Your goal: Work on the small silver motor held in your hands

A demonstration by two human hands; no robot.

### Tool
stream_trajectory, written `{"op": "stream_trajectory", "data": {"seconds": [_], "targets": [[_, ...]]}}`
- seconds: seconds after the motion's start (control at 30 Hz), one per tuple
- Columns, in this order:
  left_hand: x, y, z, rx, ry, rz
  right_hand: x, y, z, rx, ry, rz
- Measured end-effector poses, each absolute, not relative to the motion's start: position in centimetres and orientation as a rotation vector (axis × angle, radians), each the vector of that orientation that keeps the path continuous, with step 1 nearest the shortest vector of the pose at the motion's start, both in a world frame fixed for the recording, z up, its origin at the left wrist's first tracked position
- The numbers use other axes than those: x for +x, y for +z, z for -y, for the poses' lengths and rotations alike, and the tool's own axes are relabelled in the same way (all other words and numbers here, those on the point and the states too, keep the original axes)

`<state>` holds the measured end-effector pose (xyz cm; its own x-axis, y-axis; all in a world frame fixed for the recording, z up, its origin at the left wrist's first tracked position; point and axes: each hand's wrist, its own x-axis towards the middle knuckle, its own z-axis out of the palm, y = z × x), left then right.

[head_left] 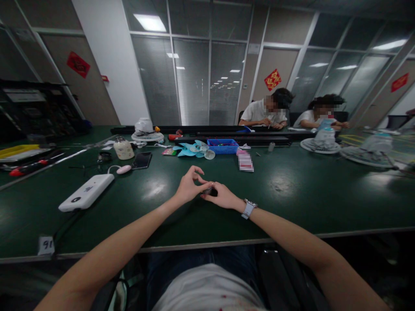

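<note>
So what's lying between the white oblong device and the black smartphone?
In the head view, a pink oval gadget lies there, with a white cable looping between it and the white oblong device, beside the black smartphone.

Bare left forearm and right forearm angled inward, left hand with thumb stretched rightward and fingers bent above it, right hand with thumb and fingers curled leftward, both hands close together
</note>
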<state>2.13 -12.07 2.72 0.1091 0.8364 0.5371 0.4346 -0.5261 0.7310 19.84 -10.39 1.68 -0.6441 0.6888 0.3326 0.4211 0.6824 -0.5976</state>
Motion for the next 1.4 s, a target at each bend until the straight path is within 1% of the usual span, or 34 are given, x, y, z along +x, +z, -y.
{"op": "stream_trajectory", "data": {"seconds": [0.23, 0.73, 1.23, 1.3, 1.4], "targets": [[2.0, 2.8, 12.1, 2.024, 1.355, -1.194, 19.8, 1.3, 10.2, -0.788, 0.648, 2.335], [1.6, 3.0, 12.1, 2.044, 1.286, -1.125, 19.9, 1.2, 10.1, -0.831, 0.645, 2.337], [2.2, 3.3, 12.4, 2.013, 1.406, -1.224, 19.8, 1.1, 10.0, -0.800, 0.660, 2.338], [2.1, 3.6, 12.2, 1.981, 1.479, -1.237, 19.8, 1.2, 10.1, -0.801, 0.651, 2.336], [1.0, 4.0, 11.4, 1.897, 1.682, -1.337, 19.9, 1.4, 10.3, -0.794, 0.659, 2.337]]}}
